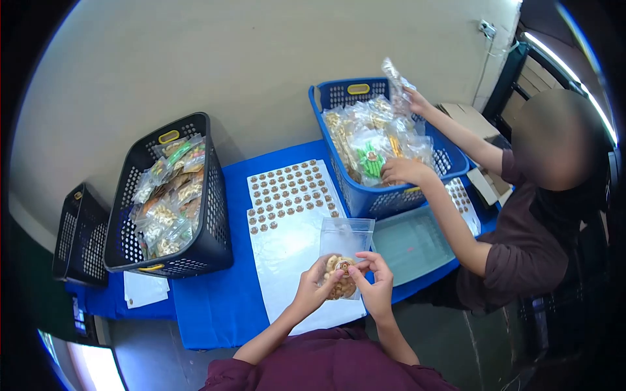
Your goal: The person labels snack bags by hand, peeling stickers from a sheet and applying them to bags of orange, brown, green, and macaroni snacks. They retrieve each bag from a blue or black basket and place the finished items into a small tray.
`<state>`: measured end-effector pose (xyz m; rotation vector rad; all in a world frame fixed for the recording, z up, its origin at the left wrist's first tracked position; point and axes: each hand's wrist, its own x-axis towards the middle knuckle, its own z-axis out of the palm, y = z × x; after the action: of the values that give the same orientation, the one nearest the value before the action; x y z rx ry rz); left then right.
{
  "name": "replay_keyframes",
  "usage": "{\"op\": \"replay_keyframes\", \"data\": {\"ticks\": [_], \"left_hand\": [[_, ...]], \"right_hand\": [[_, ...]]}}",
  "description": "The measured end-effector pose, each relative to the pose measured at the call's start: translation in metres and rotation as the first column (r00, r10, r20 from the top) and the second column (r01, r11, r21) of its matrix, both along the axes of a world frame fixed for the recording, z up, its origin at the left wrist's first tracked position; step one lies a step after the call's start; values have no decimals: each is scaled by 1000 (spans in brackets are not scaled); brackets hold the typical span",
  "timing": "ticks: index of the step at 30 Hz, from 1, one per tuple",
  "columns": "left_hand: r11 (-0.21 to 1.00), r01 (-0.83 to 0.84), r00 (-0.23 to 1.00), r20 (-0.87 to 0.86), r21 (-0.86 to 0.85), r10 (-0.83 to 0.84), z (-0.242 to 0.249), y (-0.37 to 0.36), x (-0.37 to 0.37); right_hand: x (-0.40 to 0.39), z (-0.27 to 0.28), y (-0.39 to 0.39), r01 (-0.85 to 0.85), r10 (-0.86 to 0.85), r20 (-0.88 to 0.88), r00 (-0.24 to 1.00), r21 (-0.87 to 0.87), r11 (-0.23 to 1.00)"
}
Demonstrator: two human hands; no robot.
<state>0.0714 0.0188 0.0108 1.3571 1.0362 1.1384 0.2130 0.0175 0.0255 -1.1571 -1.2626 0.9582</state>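
Note:
In front of my body I hold a clear zip bag of pale, curved snack pieces (336,290), its see-through top (347,236) standing upright. A small round brown sticker (343,266) shows on the bag's front. My left hand (313,285) is closed around the bag's left side, with its thumb across the front beside the sticker. My right hand (376,287) is closed at the right edge, its thumb and fingertips against the bag near the sticker. Below lie white sheets (280,251), the upper one carrying rows of round brown stickers (287,189).
A blue basket (378,201) full of snack bags stands at back right; a co-worker's hands (407,171) reach into it. A greenish tray (414,244) sits before it. Black baskets (215,215) stand left on the blue cloth (202,319), the nearer one holding bags.

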Motion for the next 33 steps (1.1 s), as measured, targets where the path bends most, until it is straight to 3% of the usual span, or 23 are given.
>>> {"op": "replay_keyframes", "data": {"ticks": [9,16,20,22,23,25,33], "left_hand": [[997,-73,987,140,-20,76,-5,26,68],[988,-106,958,253,-113,132,-17,34,124],[976,-109,944,289,-189,161,-12,34,147],[979,-139,962,215,-152,170,-19,32,156],[980,-151,969,178,-132,174,-22,31,161],[972,-167,943,262,-166,207,-16,29,169],[915,-370,891,214,-164,399,-21,25,183]], "right_hand": [[64,11,32,-65,65,0,998,4,998],[119,4,45,28,-29,214,976,9,1000],[147,-18,62,-116,112,-222,969,-8,993],[152,-8,63,-144,105,-367,924,-80,986],[155,-9,63,-203,154,-357,921,-104,974],[160,-11,64,-317,252,-342,905,-149,937],[159,-19,52,-397,314,-375,872,-168,902]]}}
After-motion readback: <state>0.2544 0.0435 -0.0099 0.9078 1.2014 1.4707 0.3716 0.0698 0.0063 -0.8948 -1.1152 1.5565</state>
